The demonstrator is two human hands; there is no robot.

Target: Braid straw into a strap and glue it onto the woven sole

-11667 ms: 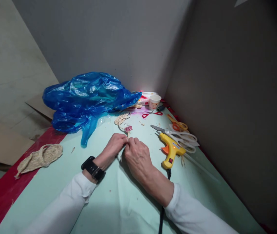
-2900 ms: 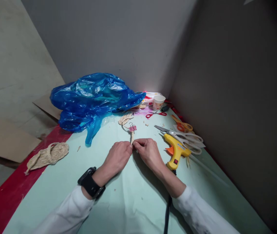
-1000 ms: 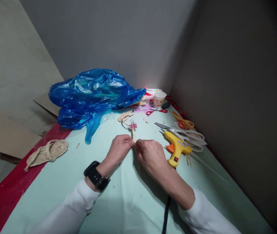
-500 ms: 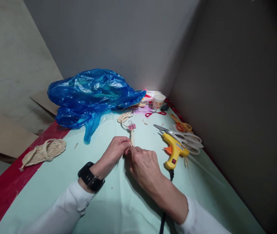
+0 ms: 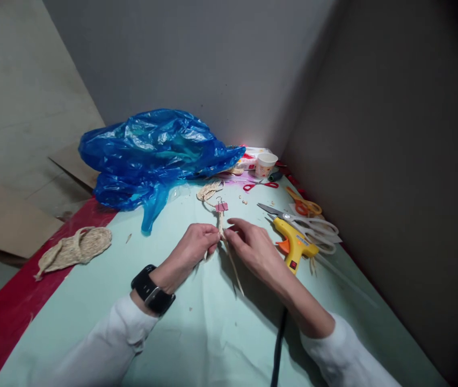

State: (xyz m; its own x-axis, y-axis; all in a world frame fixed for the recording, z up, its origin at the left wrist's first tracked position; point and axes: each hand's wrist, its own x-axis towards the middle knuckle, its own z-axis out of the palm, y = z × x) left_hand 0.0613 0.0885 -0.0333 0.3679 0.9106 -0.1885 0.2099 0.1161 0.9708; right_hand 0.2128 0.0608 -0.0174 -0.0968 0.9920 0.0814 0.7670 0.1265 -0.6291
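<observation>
A thin straw braid (image 5: 221, 221) lies on the pale green table cover (image 5: 196, 333), its far end held by a pink binder clip (image 5: 221, 206). My left hand (image 5: 195, 246), a black watch on its wrist, pinches the near end of the braid. My right hand (image 5: 249, 245) meets it from the right, fingers closed on loose straw strands (image 5: 233, 266) that trail toward me. Both hands touch at the braid's working end.
A crumpled blue plastic bag (image 5: 152, 153) lies at the back left. A woven straw sandal (image 5: 74, 250) rests on the red table edge. Right of my hands are a yellow glue gun (image 5: 294, 244), white scissors (image 5: 309, 223), orange scissors (image 5: 304, 206), red scissors (image 5: 260, 186) and a paper cup (image 5: 265, 164).
My right hand has shifted right and turned, drawing loose strands out so they now trail toward me. The left hand keeps its pinch on the braid.
</observation>
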